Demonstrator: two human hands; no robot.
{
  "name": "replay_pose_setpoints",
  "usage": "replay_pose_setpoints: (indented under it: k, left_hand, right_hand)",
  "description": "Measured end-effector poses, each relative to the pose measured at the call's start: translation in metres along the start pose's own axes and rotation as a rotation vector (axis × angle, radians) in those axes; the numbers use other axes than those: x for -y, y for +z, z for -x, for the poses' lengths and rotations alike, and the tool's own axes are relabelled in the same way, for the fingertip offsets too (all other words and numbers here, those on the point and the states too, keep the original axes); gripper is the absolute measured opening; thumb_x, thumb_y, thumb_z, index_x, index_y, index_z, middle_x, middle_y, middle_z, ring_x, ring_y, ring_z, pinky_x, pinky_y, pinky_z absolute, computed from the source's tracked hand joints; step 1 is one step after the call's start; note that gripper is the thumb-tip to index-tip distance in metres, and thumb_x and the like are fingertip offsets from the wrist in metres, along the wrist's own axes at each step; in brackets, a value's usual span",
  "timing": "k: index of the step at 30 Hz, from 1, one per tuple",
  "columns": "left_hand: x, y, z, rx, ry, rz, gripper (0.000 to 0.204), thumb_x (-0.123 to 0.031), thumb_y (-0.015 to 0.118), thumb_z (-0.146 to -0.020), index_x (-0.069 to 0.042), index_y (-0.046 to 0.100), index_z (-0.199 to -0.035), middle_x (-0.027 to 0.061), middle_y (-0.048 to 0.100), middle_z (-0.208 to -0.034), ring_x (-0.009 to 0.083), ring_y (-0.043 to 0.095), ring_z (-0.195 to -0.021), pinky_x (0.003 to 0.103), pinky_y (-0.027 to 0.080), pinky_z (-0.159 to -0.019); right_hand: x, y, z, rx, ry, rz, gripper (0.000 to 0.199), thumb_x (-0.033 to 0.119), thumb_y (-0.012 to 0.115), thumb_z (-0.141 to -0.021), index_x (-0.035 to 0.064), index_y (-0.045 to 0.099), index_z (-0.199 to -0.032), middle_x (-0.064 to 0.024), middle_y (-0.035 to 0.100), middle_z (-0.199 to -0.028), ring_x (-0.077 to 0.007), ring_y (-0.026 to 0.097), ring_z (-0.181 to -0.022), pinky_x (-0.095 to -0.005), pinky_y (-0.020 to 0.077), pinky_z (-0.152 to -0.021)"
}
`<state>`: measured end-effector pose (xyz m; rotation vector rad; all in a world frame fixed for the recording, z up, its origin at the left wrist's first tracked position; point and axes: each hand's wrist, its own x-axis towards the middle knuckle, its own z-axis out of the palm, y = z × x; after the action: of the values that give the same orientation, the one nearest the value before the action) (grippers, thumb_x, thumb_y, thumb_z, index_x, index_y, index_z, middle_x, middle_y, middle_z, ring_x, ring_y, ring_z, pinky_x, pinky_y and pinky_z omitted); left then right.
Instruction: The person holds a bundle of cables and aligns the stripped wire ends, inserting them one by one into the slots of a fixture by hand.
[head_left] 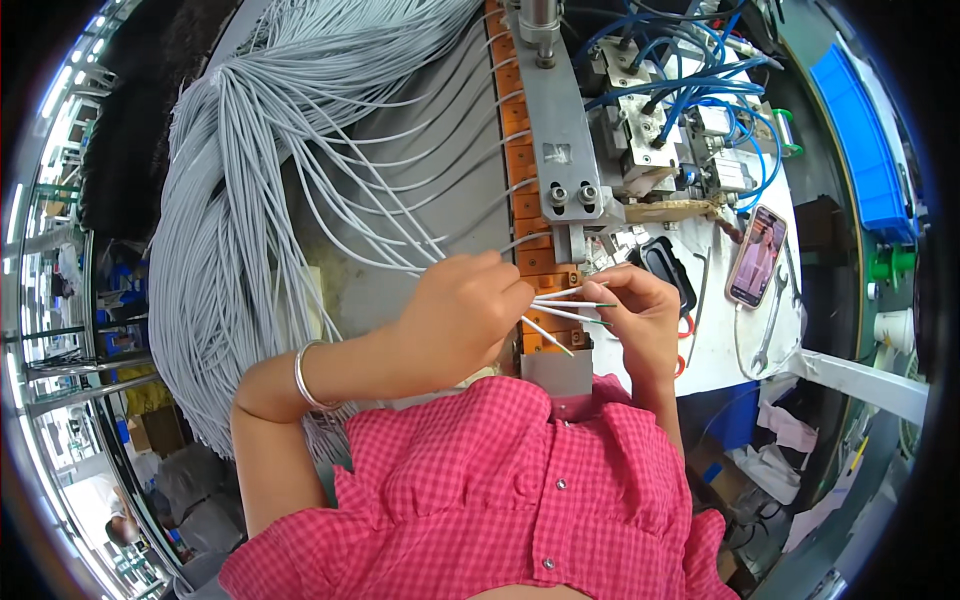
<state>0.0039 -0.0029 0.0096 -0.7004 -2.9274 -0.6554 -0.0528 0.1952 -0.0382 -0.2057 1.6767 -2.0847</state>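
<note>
Several grey cables (425, 250) run into my left hand (470, 305), which is closed around them. Their white ends (548, 328), some with green tips, stick out to the right of the fist in a loose fan. My right hand (640, 310) pinches the end of one of these cables between thumb and fingertips. Both hands are over the near end of a row of orange blocks (537, 262). Other grey cables curve across to slots along that row.
A large grey cable bundle (225, 200) covers the left of the table. Beside the orange row stands a metal machine (570, 130) with blue air hoses (690, 85). A phone (758, 257), a wrench (771, 322) and a black tray (668, 272) lie at right. A blue bin (865, 140) stands beyond.
</note>
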Motion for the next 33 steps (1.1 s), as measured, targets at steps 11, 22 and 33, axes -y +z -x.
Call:
replay_pose_setpoints:
  k: [11, 22, 33]
  left_hand:
    - [0.000, -0.005, -0.003, 0.003, -0.019, -0.017, 0.019, 0.001, 0.060, -0.055, -0.005, 0.049, -0.069, 0.0082, 0.049, -0.071, 0.0252, 0.049, -0.075, 0.036, 0.039, -0.061]
    - [0.000, 0.008, -0.005, -0.043, 0.009, 0.069, 0.017, 0.001, 0.056, -0.061, -0.004, 0.054, -0.077, 0.0076, 0.045, -0.067, 0.0255, 0.048, -0.071, 0.036, 0.039, -0.061]
    - [0.002, 0.003, -0.003, -0.011, 0.011, -0.040, 0.014, -0.004, 0.060, -0.061, -0.006, 0.051, -0.071, 0.0061, 0.049, -0.070, 0.0222, 0.049, -0.075, 0.034, 0.038, -0.064]
  right_hand:
    - [0.001, -0.013, 0.000, 0.232, 0.153, -0.220, 0.006, -0.005, 0.065, -0.077, -0.0052, 0.063, -0.083, -0.0056, 0.061, -0.070, -0.0048, 0.048, -0.048, -0.0175, 0.0333, -0.039]
    - [-0.003, -0.014, 0.000, 0.067, 0.032, -0.024, 0.003, 0.001, 0.065, -0.080, -0.0012, 0.063, -0.080, -0.0010, 0.058, -0.065, -0.0026, 0.049, -0.051, -0.0161, 0.0354, -0.044]
    - [-0.015, -0.024, -0.011, 0.109, 0.218, 0.026, 0.001, 0.002, 0.058, -0.085, 0.0007, 0.057, -0.086, 0.0014, 0.054, -0.065, -0.0010, 0.044, -0.051, -0.0166, 0.0284, -0.042]
